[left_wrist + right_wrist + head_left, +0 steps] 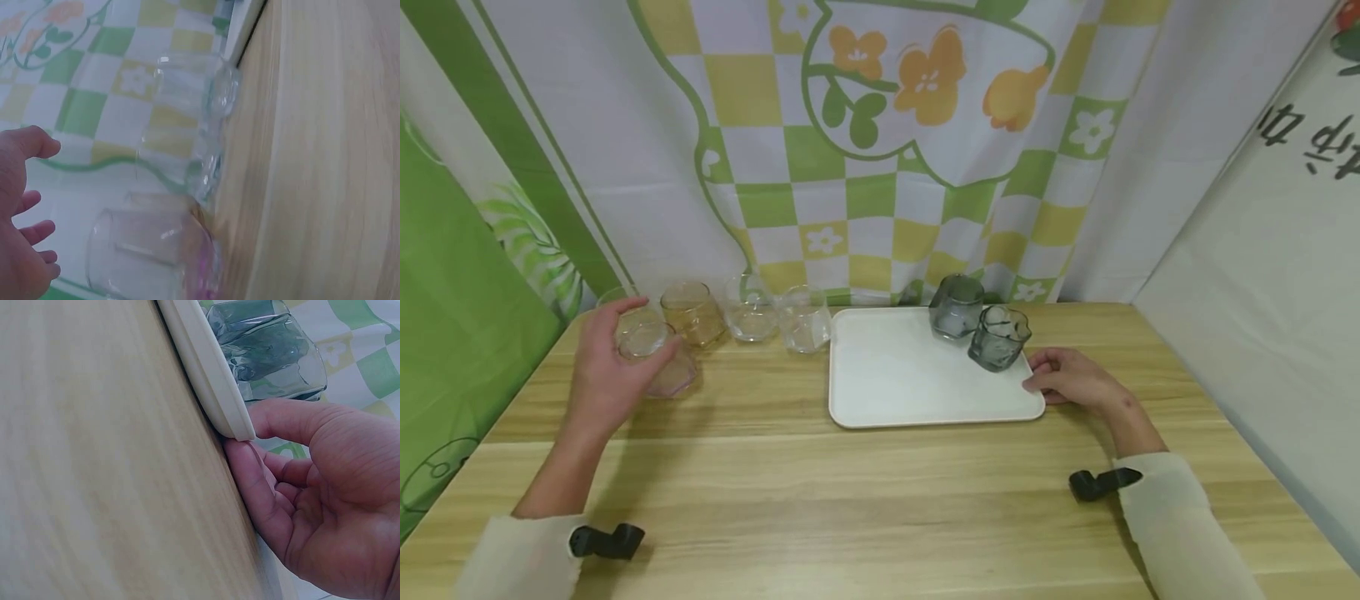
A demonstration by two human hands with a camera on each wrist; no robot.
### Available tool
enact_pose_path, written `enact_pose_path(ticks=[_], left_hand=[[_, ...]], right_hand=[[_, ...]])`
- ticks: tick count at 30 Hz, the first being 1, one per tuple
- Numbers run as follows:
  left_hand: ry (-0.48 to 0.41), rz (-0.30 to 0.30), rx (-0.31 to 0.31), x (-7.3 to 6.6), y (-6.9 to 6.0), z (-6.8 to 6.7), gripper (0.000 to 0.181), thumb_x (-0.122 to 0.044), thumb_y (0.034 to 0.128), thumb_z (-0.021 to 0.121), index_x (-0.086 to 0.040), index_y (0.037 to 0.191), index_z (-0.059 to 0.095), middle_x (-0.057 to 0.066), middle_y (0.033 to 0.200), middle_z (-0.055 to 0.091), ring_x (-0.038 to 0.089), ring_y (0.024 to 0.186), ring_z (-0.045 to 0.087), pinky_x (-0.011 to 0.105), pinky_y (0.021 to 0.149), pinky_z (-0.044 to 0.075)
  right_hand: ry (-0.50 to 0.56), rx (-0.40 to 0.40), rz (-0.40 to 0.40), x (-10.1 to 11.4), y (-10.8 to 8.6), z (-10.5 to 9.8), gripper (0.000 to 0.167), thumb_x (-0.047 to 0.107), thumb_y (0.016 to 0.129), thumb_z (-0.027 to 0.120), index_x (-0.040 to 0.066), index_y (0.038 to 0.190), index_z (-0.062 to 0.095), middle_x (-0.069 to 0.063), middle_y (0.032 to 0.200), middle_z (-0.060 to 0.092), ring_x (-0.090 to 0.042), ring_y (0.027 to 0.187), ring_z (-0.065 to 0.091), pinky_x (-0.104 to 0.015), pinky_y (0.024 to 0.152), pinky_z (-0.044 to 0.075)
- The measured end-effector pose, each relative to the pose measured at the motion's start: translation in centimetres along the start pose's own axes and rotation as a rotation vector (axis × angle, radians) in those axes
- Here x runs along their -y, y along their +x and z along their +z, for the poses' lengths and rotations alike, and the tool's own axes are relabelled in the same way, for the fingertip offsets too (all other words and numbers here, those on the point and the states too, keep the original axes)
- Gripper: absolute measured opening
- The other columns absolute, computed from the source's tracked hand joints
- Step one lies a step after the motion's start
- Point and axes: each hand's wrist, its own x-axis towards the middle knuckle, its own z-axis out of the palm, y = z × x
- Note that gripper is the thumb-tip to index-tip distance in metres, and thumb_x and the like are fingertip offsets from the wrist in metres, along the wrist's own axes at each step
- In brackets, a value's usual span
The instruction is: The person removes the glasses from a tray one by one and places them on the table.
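Observation:
My left hand (617,358) hovers over the glasses at the table's left, thumb and fingers spread and slightly bent. Just below it stands a clear glass with a pink-purple base (150,256); the left wrist view shows a gap between them. An amber glass (694,317) and two clear glasses, one nearer (752,321) and one beside the tray (806,329), continue the row. Part of the row is hidden behind my hand. At the right, my right hand (337,481) pinches the white tray (917,383) by its right edge, thumb above and fingers beneath. Two smoky grey glasses (1000,340) stand upright on the tray.
A patterned curtain (880,200) hangs directly behind the wooden table (820,508). Green cloth (460,275) hangs at the left and a white sheet with dark characters (1285,242) at the right. Each sleeve carries a black clip-like device (606,542).

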Motion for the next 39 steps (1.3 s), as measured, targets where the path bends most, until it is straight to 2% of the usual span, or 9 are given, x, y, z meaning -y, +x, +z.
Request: enact_pose_path(ticks=[3,7,10,12,19,22,26,33,39], left_hand=[[-0.013,0.092,0.013,-1.3,-0.2,0.8,0.057,-0.009,0.0858,0.079,0.0,0.137,0.056,0.021,0.141,0.049,0.04,0.134,0.04,0.057,0.109,0.03],[-0.008,0.248,0.057,-2.5,-0.5,2.4,0.051,-0.005,0.0837,0.08,0.003,0.13,0.06,0.021,0.132,0.055,0.04,0.127,0.046,0.057,0.103,0.035],[-0.014,0.313,0.11,-3.2,-0.8,3.9,0.047,-0.005,0.0852,0.079,0.001,0.128,0.061,0.018,0.128,0.059,0.037,0.124,0.05,0.055,0.1,0.038],[-0.023,0.336,0.151,-3.6,-1.0,5.0,0.045,-0.006,0.0864,0.079,0.0,0.128,0.062,0.016,0.128,0.061,0.036,0.124,0.052,0.054,0.101,0.039],[-0.099,0.358,0.3,-6.4,-2.0,8.7,0.045,-0.008,0.0876,0.079,-0.005,0.129,0.062,0.01,0.129,0.061,0.027,0.122,0.055,0.05,0.099,0.046],[-0.124,0.4,0.339,-7.5,-2.2,10.3,0.044,-0.009,0.0877,0.079,-0.006,0.128,0.063,0.007,0.128,0.062,0.024,0.117,0.056,0.047,0.094,0.05],[-0.159,0.423,0.382,-8.6,-2.6,12.4,0.045,-0.01,0.0887,0.079,-0.005,0.13,0.062,0.008,0.128,0.062,0.023,0.116,0.056,0.047,0.09,0.054],[-0.189,0.389,0.479,-10.6,-3.0,17.1,0.052,-0.016,0.0897,0.078,-0.007,0.137,0.058,0.006,0.133,0.06,0.023,0.122,0.056,0.041,0.089,0.055],[-0.199,0.321,0.537,-11.8,-2.2,20.2,0.054,-0.019,0.0916,0.076,-0.008,0.141,0.056,0.006,0.136,0.058,0.024,0.121,0.056,0.039,0.091,0.054]], right_hand=[[-0.002,0.0,-0.001,0.1,-0.1,0.0,0.042,0.01,0.094,0.073,-0.01,0.124,0.051,-0.012,0.102,0.054,-0.018,0.087,0.059,-0.03,0.075,0.059],[-0.005,-0.002,0.0,0.2,-0.2,0.0,0.042,0.01,0.094,0.073,-0.01,0.124,0.051,-0.012,0.101,0.055,-0.018,0.087,0.059,-0.03,0.075,0.059],[-0.002,-0.002,0.0,0.1,-0.1,0.0,0.041,0.01,0.094,0.073,-0.01,0.124,0.052,-0.012,0.101,0.055,-0.018,0.087,0.059,-0.031,0.075,0.059],[0.002,-0.003,-0.001,0.1,-0.1,0.0,0.041,0.009,0.094,0.073,-0.01,0.123,0.052,-0.011,0.1,0.055,-0.018,0.086,0.059,-0.03,0.074,0.059],[0.0,-0.002,-0.003,0.0,0.0,0.1,0.041,0.009,0.094,0.073,-0.01,0.124,0.051,-0.012,0.101,0.055,-0.018,0.087,0.059,-0.03,0.074,0.059],[-0.001,-0.007,0.003,0.1,0.0,0.1,0.042,0.009,0.094,0.073,-0.01,0.124,0.052,-0.012,0.101,0.055,-0.018,0.087,0.059,-0.031,0.075,0.059],[-0.005,-0.005,0.005,0.2,-0.1,0.1,0.042,0.01,0.094,0.074,-0.01,0.124,0.052,-0.012,0.102,0.055,-0.018,0.087,0.059,-0.031,0.075,0.059],[-0.007,-0.009,-0.004,0.1,-0.2,0.0,0.043,0.009,0.094,0.073,-0.011,0.125,0.052,-0.013,0.102,0.056,-0.018,0.086,0.061,-0.03,0.075,0.059],[-0.001,0.002,-0.018,-0.1,0.0,0.1,0.042,0.008,0.094,0.072,-0.012,0.126,0.052,-0.012,0.101,0.057,-0.017,0.085,0.061,-0.03,0.074,0.059]])
